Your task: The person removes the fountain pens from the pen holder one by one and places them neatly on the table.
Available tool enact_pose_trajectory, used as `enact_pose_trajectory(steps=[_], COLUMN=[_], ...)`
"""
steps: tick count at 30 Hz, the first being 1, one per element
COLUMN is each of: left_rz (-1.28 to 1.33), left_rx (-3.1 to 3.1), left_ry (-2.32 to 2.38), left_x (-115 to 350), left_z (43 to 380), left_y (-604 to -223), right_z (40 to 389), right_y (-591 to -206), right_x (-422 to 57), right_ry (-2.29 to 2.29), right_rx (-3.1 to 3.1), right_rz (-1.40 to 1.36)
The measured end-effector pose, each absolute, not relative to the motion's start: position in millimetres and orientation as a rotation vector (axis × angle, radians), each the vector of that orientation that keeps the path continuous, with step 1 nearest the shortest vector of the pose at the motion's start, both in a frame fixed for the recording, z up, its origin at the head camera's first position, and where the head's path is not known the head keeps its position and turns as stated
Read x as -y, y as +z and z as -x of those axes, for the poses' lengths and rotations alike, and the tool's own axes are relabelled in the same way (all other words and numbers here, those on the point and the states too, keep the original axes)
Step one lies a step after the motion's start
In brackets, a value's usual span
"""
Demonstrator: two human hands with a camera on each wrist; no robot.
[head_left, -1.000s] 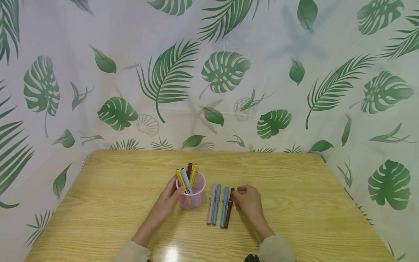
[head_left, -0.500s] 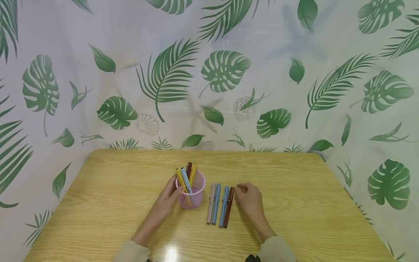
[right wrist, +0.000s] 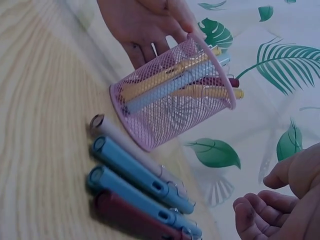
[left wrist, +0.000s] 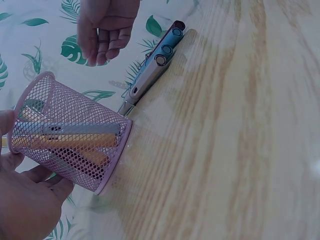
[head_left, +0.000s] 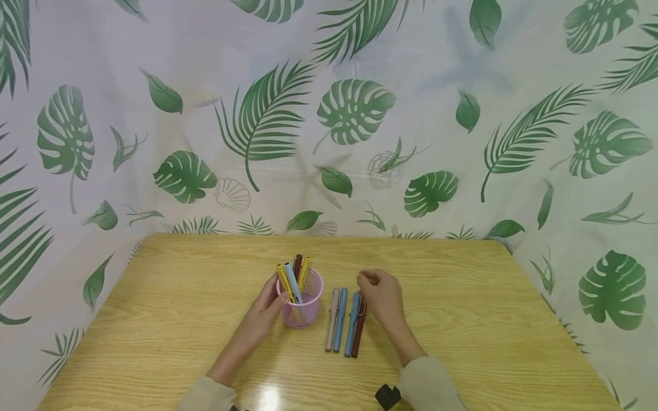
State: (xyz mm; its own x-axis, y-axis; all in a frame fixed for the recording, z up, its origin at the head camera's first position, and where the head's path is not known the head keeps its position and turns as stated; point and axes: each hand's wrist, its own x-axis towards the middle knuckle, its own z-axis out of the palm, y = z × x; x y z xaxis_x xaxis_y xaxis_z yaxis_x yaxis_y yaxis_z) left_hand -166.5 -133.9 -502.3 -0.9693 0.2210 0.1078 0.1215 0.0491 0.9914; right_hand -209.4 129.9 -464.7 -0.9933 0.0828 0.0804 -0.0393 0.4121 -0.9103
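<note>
My left hand (head_left: 261, 311) grips a pink mesh pen cup (head_left: 307, 317) at its left side, thumb at the rim. Two yellow pens, one of them a yellow pen (head_left: 305, 273) at the back, stand in it with a light blue pen (head_left: 291, 279) and a dark red pen (head_left: 297, 262). Right of the cup lie a greyish-pink pen (head_left: 332, 322), a blue pen (head_left: 339, 325), another blue pen (head_left: 352, 328) and a dark red pen (head_left: 358, 334), side by side. Over the far end of this last pen hovers my right hand (head_left: 382, 294), fingers loosely bent and holding nothing.
Everything stands on a wood-grain table (head_left: 195, 285). Behind its far edge hangs a white cloth (head_left: 288, 200) printed with green leaves. A small black device (head_left: 388, 396) sits by the right sleeve.
My right hand first drew off slightly right from the lying dark red pen, then moved farther out and left over its far end. The left hand and cup have stayed put.
</note>
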Motion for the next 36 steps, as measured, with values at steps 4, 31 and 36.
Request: enact_pose_trajectory(steps=[4,31,36], left_rz=[-0.363,-0.344,-0.353], left_rx=[-2.224,-2.229,-2.242], left_ry=[2.079,2.074,2.08], left_x=[134,134,134], left_z=[166,167,168], left_y=[-502,-501,-501], right_z=[212,223,225], right_y=[-461,-450,-451], right_x=[-120,-66,-59], right_ry=[1.708,1.78,1.739], right_rx=[2.514,2.46,2.474], right_rz=[0.003,-0.172,-0.212])
